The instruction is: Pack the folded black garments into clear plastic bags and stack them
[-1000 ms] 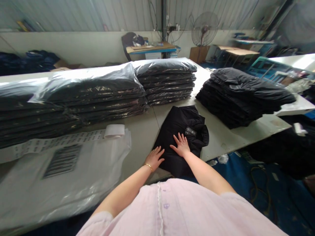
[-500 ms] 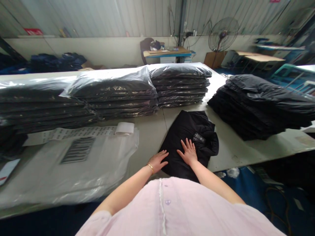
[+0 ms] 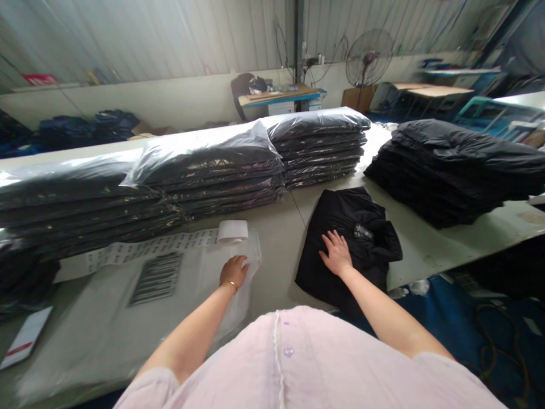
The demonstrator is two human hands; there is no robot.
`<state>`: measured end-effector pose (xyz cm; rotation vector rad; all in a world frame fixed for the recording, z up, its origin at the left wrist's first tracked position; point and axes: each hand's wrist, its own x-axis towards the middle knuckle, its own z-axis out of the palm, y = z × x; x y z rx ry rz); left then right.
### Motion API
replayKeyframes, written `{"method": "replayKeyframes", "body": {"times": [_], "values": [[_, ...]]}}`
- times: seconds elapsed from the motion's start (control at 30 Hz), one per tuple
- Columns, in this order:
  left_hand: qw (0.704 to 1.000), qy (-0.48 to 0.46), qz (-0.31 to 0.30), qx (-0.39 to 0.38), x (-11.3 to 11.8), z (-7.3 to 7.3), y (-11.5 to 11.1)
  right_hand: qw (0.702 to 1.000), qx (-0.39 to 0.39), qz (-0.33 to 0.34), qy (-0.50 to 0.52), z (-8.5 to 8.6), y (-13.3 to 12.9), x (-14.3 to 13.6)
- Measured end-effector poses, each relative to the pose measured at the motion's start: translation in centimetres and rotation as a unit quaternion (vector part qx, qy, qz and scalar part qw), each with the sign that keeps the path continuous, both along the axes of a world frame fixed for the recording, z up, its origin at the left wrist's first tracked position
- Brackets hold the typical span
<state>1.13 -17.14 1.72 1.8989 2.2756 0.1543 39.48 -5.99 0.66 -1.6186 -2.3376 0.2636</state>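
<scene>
A folded black garment (image 3: 327, 272) with a small label lies on the table in front of me. My right hand (image 3: 337, 254) rests flat on it, fingers spread. Over to the left, my left hand (image 3: 235, 270), a gold bracelet at its wrist, is at the right edge of the clear plastic bags (image 3: 204, 289), with its fingers loosely stretched; it holds nothing that I can see. A dark barcode-like print (image 3: 156, 278) shows on the bags. Along their far edge lies a strip of printed labels (image 3: 149, 248), ending in a white roll (image 3: 233, 230).
Stacks of black garments in clear bags (image 3: 213, 170) line the back of the table (image 3: 272, 261). An unbagged pile of black garments (image 3: 447, 176) stands at the right. A white and red card (image 3: 26, 338) lies at the left. Beyond are a desk (image 3: 281, 96) and a fan (image 3: 369, 57).
My left hand has left the black garment and moved left to the plastic bags. My right hand has stayed on the garment. The view has turned slightly left.
</scene>
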Motion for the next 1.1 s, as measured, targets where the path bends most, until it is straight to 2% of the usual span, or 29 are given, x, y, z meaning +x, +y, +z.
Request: {"method": "replayKeyframes", "body": {"times": [0.1, 0.23, 0.3, 0.4, 0.5, 0.67, 0.9, 1.1], "values": [[0.999, 0.028, 0.024, -0.04, -3.1, -0.2, -0.6, 0.99, -0.023, 0.131, 0.044, 1.0, -1.8, -5.7], [0.996, 0.044, 0.019, -0.073, -5.7, -0.5, -0.9, 0.958, -0.083, 0.266, 0.064, 0.9, -4.0, -13.1], [0.995, 0.058, 0.006, -0.086, -6.4, -0.6, -0.7, 0.945, -0.091, 0.31, 0.06, 0.5, -4.5, -16.0], [0.993, 0.073, -0.005, -0.091, -7.3, -0.7, -0.1, 0.933, -0.104, 0.34, 0.047, 0.1, -4.6, -19.1], [0.993, 0.077, -0.02, -0.089, -8.1, -0.9, 0.7, 0.926, -0.113, 0.359, 0.026, -0.2, -4.4, -20.8], [0.993, 0.087, -0.058, -0.06, -9.5, -1.2, 2.2, 0.912, -0.12, 0.393, -0.004, -1.4, -4.3, -21.8], [0.998, 0.06, 0.019, 0.02, -11.6, 0.0, 5.9, 0.921, -0.128, 0.368, 0.008, -2.2, -2.9, -23.0], [0.996, 0.072, -0.058, 0.011, -12.8, -0.4, 8.4, 0.931, -0.15, 0.33, 0.045, -2.5, -1.8, -24.2]]}}
